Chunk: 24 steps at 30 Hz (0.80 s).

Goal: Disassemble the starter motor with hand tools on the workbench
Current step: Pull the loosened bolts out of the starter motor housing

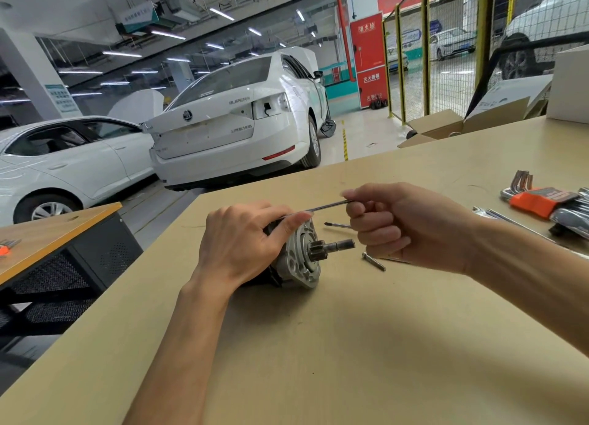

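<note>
Fingers (251,220) of left hand (242,243) draped over top of starter motor (299,259), curled round its dark body; thumb (291,225) stretched forward along upper edge of the silver end housing. Motor lying on its side on workbench (350,345), pinion gear (315,249) and shaft stub (345,244) pointing right, toward the other hand.

Right hand (404,227) in a closed fist just right of the motor — fingers folded tight, thumb and forefinger pinching a long thin rod (328,205). Rod running left and slightly down from the fist to the housing's top edge, its far end meeting the left thumb tip; possibly a through bolt, hard to tell at this blur.

Loose on the bench between motor and fist: short bolt (373,261) below the shaft stub, second thin rod (336,225) with dark tip just above it, partly behind the knuckles.

Further right, well apart — hex key set (541,198) in orange holder, keys fanned upward. Open cardboard box (446,125) at far bench edge. White cars (242,121) on shop floor beyond.
</note>
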Each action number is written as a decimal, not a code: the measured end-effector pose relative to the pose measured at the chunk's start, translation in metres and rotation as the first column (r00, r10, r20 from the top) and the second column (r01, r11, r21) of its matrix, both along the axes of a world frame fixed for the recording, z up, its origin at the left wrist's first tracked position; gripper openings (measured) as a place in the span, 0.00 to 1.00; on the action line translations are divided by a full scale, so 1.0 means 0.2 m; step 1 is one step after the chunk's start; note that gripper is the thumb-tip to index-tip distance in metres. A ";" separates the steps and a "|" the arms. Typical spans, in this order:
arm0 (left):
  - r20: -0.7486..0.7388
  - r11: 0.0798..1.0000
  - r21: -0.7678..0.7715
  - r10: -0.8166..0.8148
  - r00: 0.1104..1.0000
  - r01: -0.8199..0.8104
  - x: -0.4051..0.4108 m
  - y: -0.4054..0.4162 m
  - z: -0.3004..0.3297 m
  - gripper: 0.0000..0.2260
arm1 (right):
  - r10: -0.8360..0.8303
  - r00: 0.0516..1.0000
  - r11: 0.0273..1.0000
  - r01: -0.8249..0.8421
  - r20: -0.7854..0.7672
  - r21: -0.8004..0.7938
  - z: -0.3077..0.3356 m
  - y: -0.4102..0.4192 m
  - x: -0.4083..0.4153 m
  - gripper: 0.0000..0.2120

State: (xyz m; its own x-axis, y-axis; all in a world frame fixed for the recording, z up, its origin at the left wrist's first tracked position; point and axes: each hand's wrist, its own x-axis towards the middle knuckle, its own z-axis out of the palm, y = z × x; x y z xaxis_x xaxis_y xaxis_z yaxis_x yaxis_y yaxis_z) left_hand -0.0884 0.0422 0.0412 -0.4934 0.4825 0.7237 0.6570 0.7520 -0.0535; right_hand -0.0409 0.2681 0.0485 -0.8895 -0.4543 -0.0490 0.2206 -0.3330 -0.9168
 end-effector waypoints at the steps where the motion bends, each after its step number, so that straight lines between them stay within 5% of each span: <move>1: -0.004 1.000 0.000 -0.006 1.000 0.006 0.00 0.00 0.00 0.33 | -0.007 0.999 0.999 0.009 -0.041 0.035 0.00 0.00 0.00 0.15; 8: 0.006 1.000 0.009 -0.018 1.000 0.018 0.00 0.00 0.00 0.33 | -0.042 0.941 0.938 0.153 -0.337 0.310 -0.01 0.01 0.00 0.14; 11: 0.005 1.000 0.009 -0.021 1.000 0.021 0.00 0.00 0.01 0.32 | -0.031 0.851 0.840 0.306 -0.525 0.447 -0.02 0.02 0.00 0.16; 13: 0.008 1.000 0.011 -0.018 1.000 0.018 0.00 0.00 0.01 0.31 | -0.011 0.714 0.755 0.465 -0.700 0.463 -0.04 0.02 0.00 0.15; 16: 0.003 1.000 0.017 -0.014 1.000 0.014 0.01 0.00 0.01 0.32 | 0.121 0.304 0.553 0.770 -0.945 0.318 -0.08 0.03 0.00 0.14; 19: 0.000 1.000 0.021 -0.015 1.000 0.015 0.01 0.00 0.01 0.32 | 0.277 0.035 0.416 0.896 -0.960 0.153 -0.07 0.01 -0.01 0.12; 21: -0.001 0.999 0.027 -0.021 1.000 0.021 0.01 0.00 0.01 0.32 | 0.239 0.030 0.430 0.893 -0.970 0.134 -0.06 0.00 -0.01 0.15; 24: 0.000 0.999 0.027 -0.025 1.000 0.025 0.01 0.00 0.01 0.32 | 0.124 0.178 0.530 0.820 -0.976 0.217 -0.07 -0.02 0.01 0.23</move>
State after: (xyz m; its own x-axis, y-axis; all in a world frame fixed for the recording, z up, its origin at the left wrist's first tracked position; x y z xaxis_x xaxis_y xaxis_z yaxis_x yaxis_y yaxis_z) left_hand -0.0870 0.0424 0.0424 -0.4817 0.4747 0.7366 0.6753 0.7368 -0.0333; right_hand -0.0384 0.2641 0.0336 -0.5579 -0.3100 0.7698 -0.7323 0.6204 -0.2809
